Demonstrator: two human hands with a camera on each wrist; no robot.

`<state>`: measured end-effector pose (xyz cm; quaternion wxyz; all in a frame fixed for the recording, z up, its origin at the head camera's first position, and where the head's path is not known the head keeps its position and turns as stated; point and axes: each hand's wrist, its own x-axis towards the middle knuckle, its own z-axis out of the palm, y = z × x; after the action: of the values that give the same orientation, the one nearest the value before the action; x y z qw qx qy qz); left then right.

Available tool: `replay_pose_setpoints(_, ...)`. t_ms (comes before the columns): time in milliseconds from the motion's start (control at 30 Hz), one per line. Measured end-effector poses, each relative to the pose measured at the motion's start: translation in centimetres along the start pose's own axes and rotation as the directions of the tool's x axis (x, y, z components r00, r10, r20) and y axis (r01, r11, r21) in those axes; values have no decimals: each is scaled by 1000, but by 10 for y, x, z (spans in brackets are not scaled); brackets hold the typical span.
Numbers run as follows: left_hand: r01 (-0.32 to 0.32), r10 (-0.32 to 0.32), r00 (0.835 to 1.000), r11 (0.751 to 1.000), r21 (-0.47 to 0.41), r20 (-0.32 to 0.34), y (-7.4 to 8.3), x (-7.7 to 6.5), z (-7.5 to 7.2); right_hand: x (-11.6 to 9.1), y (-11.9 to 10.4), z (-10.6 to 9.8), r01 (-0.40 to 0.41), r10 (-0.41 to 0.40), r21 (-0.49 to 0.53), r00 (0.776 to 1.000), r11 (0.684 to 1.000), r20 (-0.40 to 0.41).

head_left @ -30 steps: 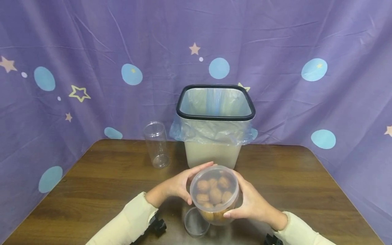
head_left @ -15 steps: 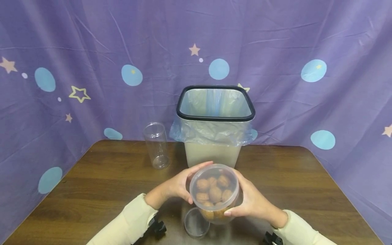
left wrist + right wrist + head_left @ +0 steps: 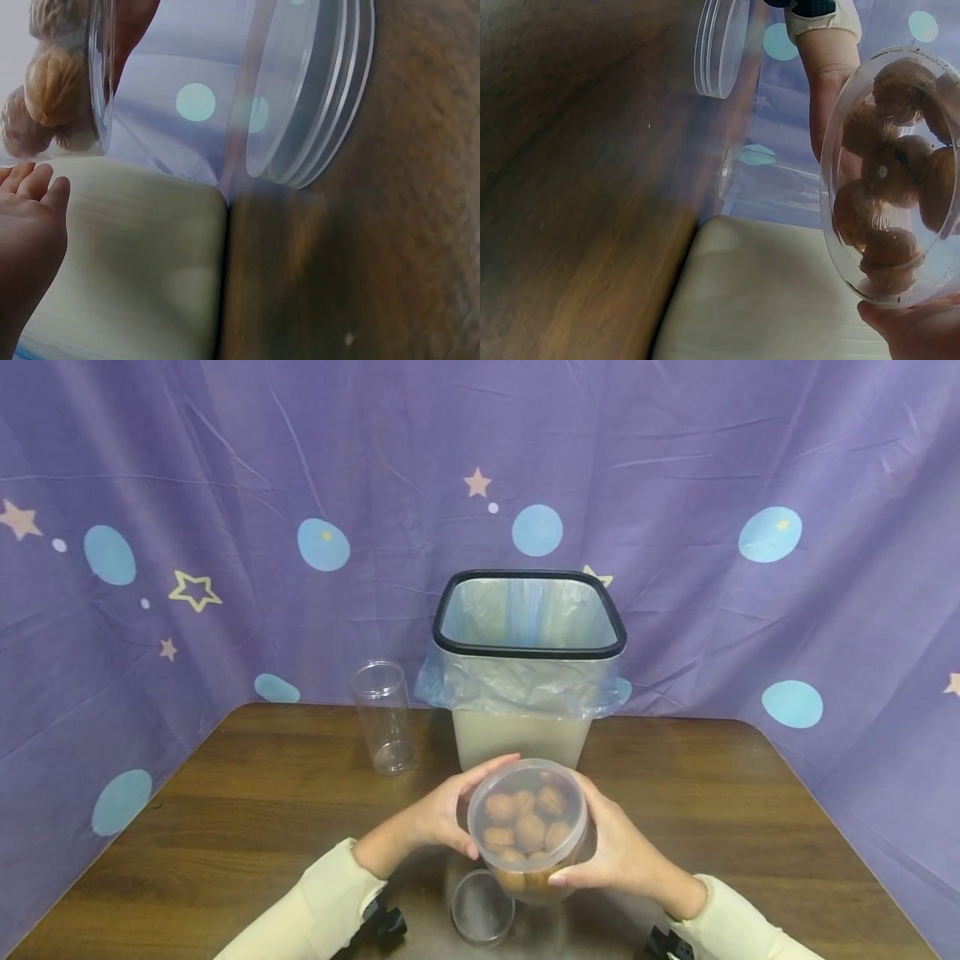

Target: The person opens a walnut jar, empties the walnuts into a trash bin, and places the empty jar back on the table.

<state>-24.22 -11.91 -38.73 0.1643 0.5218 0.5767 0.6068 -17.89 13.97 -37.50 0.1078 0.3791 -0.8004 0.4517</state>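
A clear round plastic jar of walnuts (image 3: 529,832), with a frosted top facing up, is held above the table, tilted slightly toward me. My left hand (image 3: 438,814) curves round its left side, thumb in front and fingers behind. On the opposite side my right hand (image 3: 618,852) grips it, thumb across the front. Through the base in the right wrist view, several walnuts (image 3: 896,172) show. Below the jar, a clear round lid (image 3: 482,907) lies on the table; the left wrist view shows this ridged lid (image 3: 330,97) too.
Behind the jar stands a cream trash bin (image 3: 521,735) with a black rim and a blue liner. A tall clear container (image 3: 386,718) stands upright to its left. A purple curtain (image 3: 660,460) hangs behind the brown wooden table (image 3: 247,827).
The jar and both hands have shifted very slightly up in the head view. The hold on it looks the same, and the bin, lid and tall container stay put.
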Motion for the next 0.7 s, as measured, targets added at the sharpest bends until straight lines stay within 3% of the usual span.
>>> replay_pose_setpoints(200,-6,7,999,999,36,-37,-2,-1,2,0,1,0,-20,19,-21,1000,1000,-23)
replay_pose_setpoints(400,-1,-4,994,999,-49,-109,-3,-3,9,2,2,0,-45,44,-20,998,999,-48)
replay_pose_setpoints(700,21,-34,962,999,-48,-272,3,-5,26,3,5,-2,-40,36,-44,996,998,-81)
